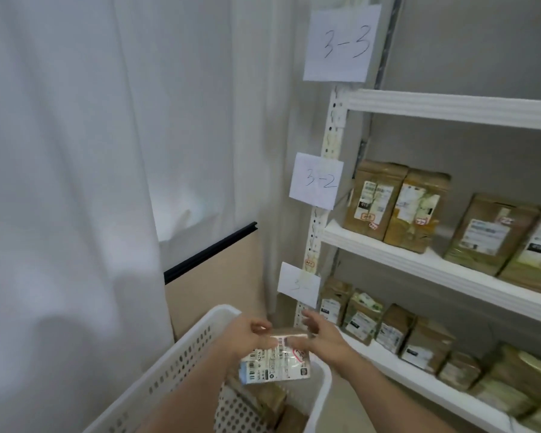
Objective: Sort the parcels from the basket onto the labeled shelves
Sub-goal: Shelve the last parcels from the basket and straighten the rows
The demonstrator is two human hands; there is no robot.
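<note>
Both hands hold one parcel (275, 360) above the white perforated basket (175, 367), tilted so its printed shipping label faces up; a red circled mark shows at the label's right corner. The left hand (247, 335) has its grip closed on the parcel's upper left edge, fingers curled over the top. The right hand (322, 339) touches the parcel's upper right edge, its grip looser, with fingers spread and partly straight; motion blur hides exactly how the fingertips sit. More brown parcels (263, 404) lie inside the basket, below the held one.

To the right stands a white metal shelf rack (419, 107). Paper labels are taped to its upright post: "3-3" (341, 42) at the top, "3-2" (317, 181) in the middle, and a lower label (299, 284) whose writing is too blurred to read in full. The middle shelf (403, 254) carries upright brown parcels (397, 207) with labels, and the lower shelf (388, 367) carries a row of similar ones (388, 329). A white curtain (75, 182) hangs on the left, with a beige panel (213, 276) edged in black behind the basket
</note>
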